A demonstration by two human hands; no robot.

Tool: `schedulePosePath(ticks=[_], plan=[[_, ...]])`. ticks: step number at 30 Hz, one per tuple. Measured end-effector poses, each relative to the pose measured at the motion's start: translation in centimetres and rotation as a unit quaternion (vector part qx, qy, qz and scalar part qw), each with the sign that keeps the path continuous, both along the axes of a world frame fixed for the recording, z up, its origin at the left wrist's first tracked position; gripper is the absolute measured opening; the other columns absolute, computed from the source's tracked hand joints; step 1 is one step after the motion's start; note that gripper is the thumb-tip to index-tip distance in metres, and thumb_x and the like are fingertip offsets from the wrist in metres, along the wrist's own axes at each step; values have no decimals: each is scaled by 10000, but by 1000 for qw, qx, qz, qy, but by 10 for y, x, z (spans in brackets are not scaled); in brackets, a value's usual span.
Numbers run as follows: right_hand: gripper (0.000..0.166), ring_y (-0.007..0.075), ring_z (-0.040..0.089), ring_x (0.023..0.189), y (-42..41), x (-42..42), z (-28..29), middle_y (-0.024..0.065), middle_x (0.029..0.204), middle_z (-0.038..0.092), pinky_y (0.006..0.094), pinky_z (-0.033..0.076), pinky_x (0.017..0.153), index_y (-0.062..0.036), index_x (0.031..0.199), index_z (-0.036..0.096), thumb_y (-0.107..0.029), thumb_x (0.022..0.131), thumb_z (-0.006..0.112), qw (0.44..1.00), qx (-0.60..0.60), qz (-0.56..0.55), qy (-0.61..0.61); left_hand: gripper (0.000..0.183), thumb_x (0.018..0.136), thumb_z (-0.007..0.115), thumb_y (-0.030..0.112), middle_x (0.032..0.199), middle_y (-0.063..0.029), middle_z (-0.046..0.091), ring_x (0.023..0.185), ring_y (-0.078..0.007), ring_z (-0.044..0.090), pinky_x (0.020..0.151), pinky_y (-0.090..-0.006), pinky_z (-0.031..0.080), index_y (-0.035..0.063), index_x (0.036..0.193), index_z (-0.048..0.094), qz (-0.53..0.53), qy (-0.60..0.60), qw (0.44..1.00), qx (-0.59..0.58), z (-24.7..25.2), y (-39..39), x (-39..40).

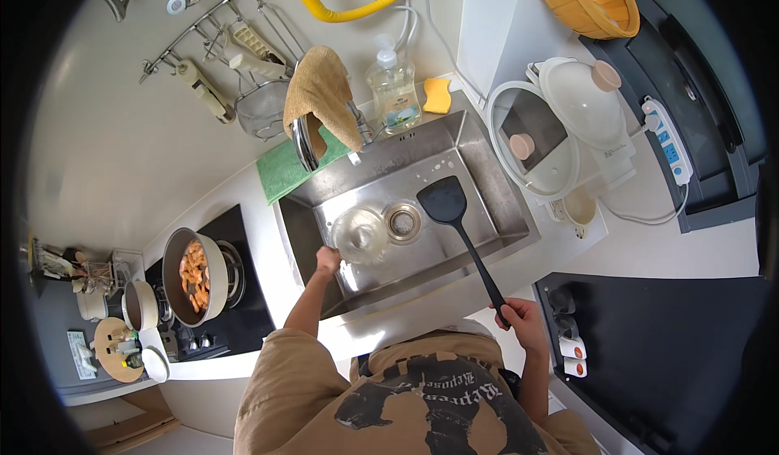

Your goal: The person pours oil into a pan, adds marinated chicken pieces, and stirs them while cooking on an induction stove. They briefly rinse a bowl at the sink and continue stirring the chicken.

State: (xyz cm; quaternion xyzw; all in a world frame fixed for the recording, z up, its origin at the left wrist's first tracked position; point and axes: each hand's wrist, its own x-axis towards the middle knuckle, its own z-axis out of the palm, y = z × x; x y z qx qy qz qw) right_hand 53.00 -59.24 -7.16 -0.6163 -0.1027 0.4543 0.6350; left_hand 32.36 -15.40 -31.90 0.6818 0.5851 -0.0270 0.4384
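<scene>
At the left side of the stainless steel sink (420, 275), my left hand (328, 261) grips the rim of a clear bowl (360, 236), which is over the basin beside the drain strainer (402, 222). My right hand (522, 323) is closed on the handle end of a black spatula (447, 202); its broad head hangs over the basin, right of the drain. A tan cloth (322, 93) drapes over the faucet (303, 145). Behind the sink are a bottle of clear liquid soap (395, 99) and a yellow sponge (437, 95).
A deep pan (213, 272) with orange-brown food pieces sits on the black cooktop (255, 315) at left, near a smaller pot (140, 306). White pots and glass lids (544, 172) crowd the counter right of the sink. A green cloth (283, 172) lies at its back left edge.
</scene>
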Motion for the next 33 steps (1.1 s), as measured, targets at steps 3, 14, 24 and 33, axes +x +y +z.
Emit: schedulePosePath(ticks=[3,14,24,33], plan=[[189,61,446,563,1,-6,-1,9,639,547,199,346,513,51,976,624,-89,902,520,1000,-2,0,8,298,836,494,143,507,-82,507,378,-176,478,338,-310,356,-27,596,544,145,-72,983,-87,2,16,5],[155,90,527,575,27,-11,-18,51,673,596,210,439,538,52,941,605,-56,904,500,999,-6,-4,-39,641,925,292,582,721,-68,617,575,-150,566,457,-258,388,23,915,606,49,-189,956,-220,116,-46,-27],[178,145,414,412,60,-2,-43,30,532,394,281,343,390,-34,1028,487,-166,970,383,981,67,97,155,629,929,312,559,1216,-92,551,1107,-224,527,909,-381,449,87,1338,388,189,-120,901,-372,195,-297,-228],[117,70,309,437,67,-31,-70,-47,560,313,213,232,375,-116,941,505,-212,955,440,976,-9,-50,210,767,872,325,660,1318,-65,479,1109,-141,524,871,-325,485,94,1389,314,375,-244,732,-514,102,-448,-275]])
